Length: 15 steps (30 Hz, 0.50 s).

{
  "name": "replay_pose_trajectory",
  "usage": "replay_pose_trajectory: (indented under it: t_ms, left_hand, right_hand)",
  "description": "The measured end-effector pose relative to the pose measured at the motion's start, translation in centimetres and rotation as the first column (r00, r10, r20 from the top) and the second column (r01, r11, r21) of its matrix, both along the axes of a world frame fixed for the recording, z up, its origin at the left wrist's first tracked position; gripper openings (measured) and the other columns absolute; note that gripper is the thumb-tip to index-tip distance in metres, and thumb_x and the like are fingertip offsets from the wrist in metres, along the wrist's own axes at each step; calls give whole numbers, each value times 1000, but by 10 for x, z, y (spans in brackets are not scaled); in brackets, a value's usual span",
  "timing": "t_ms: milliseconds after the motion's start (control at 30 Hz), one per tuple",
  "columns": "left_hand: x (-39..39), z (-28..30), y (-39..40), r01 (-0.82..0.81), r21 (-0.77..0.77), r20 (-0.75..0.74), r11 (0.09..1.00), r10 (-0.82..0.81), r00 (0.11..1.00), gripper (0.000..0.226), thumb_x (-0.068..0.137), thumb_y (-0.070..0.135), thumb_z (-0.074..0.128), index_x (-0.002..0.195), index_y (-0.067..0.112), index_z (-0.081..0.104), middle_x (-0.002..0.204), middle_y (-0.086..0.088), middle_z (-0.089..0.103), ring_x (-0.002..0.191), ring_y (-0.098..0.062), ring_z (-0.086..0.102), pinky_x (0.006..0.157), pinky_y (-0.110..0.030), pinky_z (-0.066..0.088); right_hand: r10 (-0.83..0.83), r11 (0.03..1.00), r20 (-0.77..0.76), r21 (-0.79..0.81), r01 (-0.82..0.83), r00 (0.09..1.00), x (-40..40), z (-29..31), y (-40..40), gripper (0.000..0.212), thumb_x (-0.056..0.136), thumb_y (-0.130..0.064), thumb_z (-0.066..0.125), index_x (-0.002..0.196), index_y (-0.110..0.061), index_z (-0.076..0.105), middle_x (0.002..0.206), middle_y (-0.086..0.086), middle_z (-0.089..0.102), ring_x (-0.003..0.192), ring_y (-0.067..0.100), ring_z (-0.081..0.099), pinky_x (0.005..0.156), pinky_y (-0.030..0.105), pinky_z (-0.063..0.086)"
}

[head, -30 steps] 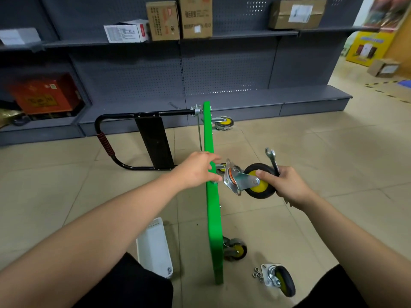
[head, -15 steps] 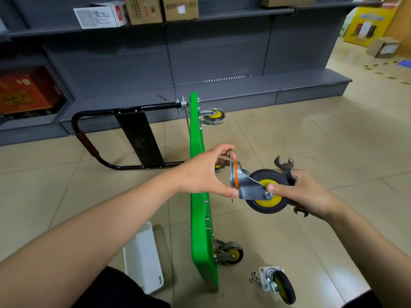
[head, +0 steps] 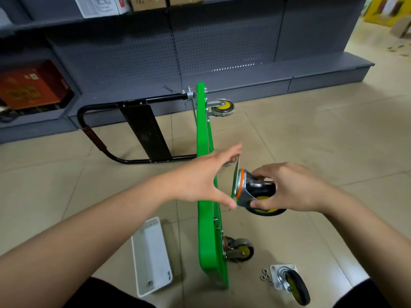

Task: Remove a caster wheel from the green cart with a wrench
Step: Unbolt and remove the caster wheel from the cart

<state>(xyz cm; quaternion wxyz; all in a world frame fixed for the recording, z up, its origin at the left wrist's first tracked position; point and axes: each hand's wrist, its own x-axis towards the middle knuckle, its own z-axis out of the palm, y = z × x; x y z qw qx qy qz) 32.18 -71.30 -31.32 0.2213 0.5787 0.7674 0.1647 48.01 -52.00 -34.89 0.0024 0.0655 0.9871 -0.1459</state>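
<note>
The green cart point(head: 203, 218) lies on its side on the tiled floor, its deck edge towards me. In front of it I hold a detached caster wheel point(head: 244, 192) with a black and yellow wheel and an orange ring. My right hand point(head: 295, 187) grips its wheel and fork from the right. My left hand point(head: 200, 181) pinches the mounting plate between thumb and forefinger. No wrench shows; my right hand may hide it. Two casters stay on the cart, one near point(head: 240, 252) and one far point(head: 222, 106).
Another loose caster point(head: 291, 283) lies on the floor at the lower right beside several nuts point(head: 265, 278). A white plastic tray point(head: 151, 256) sits left of the cart. The black folded handle point(head: 142, 130) stretches left. Grey shelving point(head: 222, 52) with boxes lines the back.
My left hand left the cart's edge and took the caster's plate. My right hand turned the caster so the wheel points down and right. The wrench, seen earlier in my right hand, is out of sight.
</note>
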Motion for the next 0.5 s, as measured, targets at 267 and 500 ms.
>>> replay_pose_trajectory:
  t_ms: [267, 500]
  left_hand:
    - [-36, -54, -62, -486, 279, 230, 828, 434, 871, 35, 91, 9, 70, 117, 27, 55, 117, 5, 62, 108, -2, 59, 99, -18, 46]
    - [-23, -112, -82, -382, -15, 414, 924, 354, 839, 73, 79, 38, 84, 141, 30, 46, 140, 16, 51, 130, 8, 44, 106, -26, 47]
  right_hand:
    - [77, 988, 135, 126, -94, 988, -4, -29, -9, 44, 68, -70, 61, 87, -32, 52, 80, -12, 59, 72, 9, 54, 61, 31, 48]
    - [118, 974, 162, 173, -146, 980, -21, -52, -12, 41, 69, -70, 61, 85, -34, 49, 82, -11, 60, 75, 12, 55, 58, 29, 43]
